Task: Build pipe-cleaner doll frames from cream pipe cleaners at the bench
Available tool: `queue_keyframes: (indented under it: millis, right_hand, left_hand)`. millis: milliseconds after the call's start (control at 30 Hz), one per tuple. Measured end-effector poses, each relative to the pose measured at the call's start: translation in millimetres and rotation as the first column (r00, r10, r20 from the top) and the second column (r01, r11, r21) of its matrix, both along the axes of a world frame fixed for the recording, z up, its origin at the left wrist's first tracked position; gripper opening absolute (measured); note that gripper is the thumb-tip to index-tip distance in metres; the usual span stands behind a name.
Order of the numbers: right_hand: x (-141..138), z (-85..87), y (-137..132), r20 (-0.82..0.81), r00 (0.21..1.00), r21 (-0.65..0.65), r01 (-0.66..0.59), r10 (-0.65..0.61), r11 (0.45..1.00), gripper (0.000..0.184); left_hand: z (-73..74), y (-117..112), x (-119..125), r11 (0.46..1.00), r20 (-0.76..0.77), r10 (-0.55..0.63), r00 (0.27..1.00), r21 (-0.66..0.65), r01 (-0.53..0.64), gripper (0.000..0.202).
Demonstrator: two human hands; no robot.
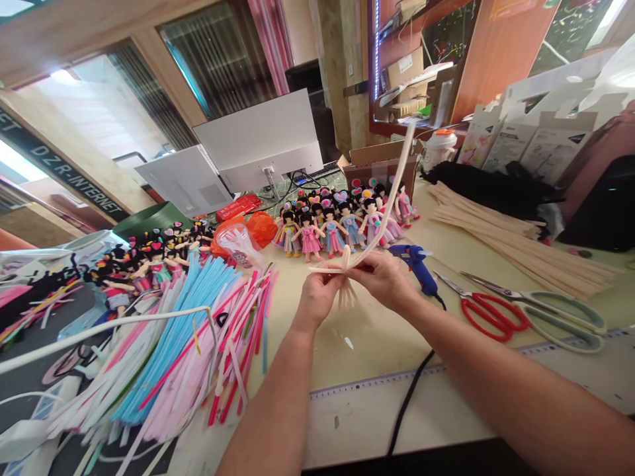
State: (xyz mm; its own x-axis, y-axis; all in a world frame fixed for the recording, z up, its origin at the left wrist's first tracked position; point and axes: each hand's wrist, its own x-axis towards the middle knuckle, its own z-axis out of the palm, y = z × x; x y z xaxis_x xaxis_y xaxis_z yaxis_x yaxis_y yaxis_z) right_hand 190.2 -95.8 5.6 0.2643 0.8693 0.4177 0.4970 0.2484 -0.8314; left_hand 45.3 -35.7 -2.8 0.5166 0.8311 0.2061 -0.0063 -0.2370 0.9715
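Between my two hands is a bundle of cream pipe cleaners (347,297), bent and gathered at the middle. One long stem (395,185) rises from it to the upper right, and a short end points left. My left hand (320,297) pinches the bundle from the left. On the other side, my right hand (387,281) grips the foot of the long stem. The fingertips of both hands nearly meet, so the exact join is hidden. Just beyond stand several small pipe-cleaner dolls (330,228) with black hair and coloured dresses.
Right of my hands lie a blue glue gun (419,264), red scissors (491,317), green-handled scissors (560,317) and cream pipe cleaners (516,244). Coloured pipe cleaners (173,350) are heaped at left, crossed by a white cable (99,327). A monitor (262,139) stands behind.
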Motion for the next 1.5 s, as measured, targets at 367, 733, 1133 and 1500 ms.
queue_keyframes:
  millis: [367,733,1133,1500]
  right_hand:
    - [3,6.5,3,-0.541,0.833,-0.175,-0.243,0.113,0.954,0.024]
    - [9,7.1,0,-0.594,0.776,-0.166,-0.374,0.21,0.912,0.03]
    - [1,6.9,-7,0.132,0.991,0.188,-0.053,0.028,0.981,0.022]
    - [-1,-2.6,-2,0.276,0.96,0.356,-0.149,0.049,0.923,0.019]
  left_hand:
    - [12.9,-10,-2,0.945,-0.092,0.113,0.989,0.318,-0.079,0.015]
    - [14.5,-12,-3,0.793,-0.037,0.133,0.99,0.603,-0.084,0.013]
    - [12.0,-11,1,0.974,0.05,0.027,0.998,-0.225,-0.015,0.047]
    - [14.7,-11,0,0.891,0.218,-0.03,0.976,-0.436,0.124,0.037]
